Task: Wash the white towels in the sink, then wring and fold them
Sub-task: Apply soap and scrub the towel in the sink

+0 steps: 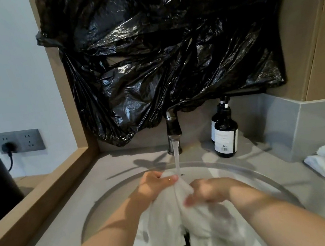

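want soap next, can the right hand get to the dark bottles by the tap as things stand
Probably, once freed: the right hand grips the towel now, but nothing stands between it and the bottles.

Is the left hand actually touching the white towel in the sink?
Touching. The head view shows the left hand gripping the bunched top of the white towel, thumb over the cloth, beside the water stream.

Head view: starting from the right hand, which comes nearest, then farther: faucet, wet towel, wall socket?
1. Wet towel, gripped by the right hand.
2. Faucet, straight ahead behind the towel.
3. Wall socket, far left.
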### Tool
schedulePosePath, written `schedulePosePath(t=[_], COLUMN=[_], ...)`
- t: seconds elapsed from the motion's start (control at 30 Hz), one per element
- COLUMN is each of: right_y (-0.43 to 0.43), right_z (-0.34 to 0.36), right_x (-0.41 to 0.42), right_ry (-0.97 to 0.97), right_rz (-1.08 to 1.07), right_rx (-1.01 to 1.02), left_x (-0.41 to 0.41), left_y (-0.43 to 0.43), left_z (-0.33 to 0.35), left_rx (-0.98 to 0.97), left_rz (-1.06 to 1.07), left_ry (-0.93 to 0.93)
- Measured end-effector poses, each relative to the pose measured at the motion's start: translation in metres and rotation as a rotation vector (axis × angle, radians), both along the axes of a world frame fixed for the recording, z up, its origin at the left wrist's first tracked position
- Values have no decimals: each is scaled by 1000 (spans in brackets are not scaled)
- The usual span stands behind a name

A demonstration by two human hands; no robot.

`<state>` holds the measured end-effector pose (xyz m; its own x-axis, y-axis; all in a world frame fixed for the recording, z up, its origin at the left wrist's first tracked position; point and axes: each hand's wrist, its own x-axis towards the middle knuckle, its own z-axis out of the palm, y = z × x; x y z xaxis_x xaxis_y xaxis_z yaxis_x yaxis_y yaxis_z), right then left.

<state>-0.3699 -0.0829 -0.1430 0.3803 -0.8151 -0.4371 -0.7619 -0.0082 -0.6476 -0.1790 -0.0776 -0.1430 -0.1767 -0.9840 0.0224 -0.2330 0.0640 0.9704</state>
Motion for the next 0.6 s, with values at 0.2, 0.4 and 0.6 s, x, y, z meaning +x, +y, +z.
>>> schedulePosePath(t=[0.2, 0.4, 0.6], right_y=[-9, 11, 3], right_z=[15, 19, 10], right_x=[-9, 58, 55], right_ry=[-564, -601, -339], right_rz=[-593, -824, -742], right_rx=[-207, -451, -533], left_x=[-6, -34, -39], left_y=[-7, -6, 2], left_z=[-7, -9, -2], left_rx=[64, 183, 338], left_rz=[251, 281, 171], left_ry=[101, 236, 420])
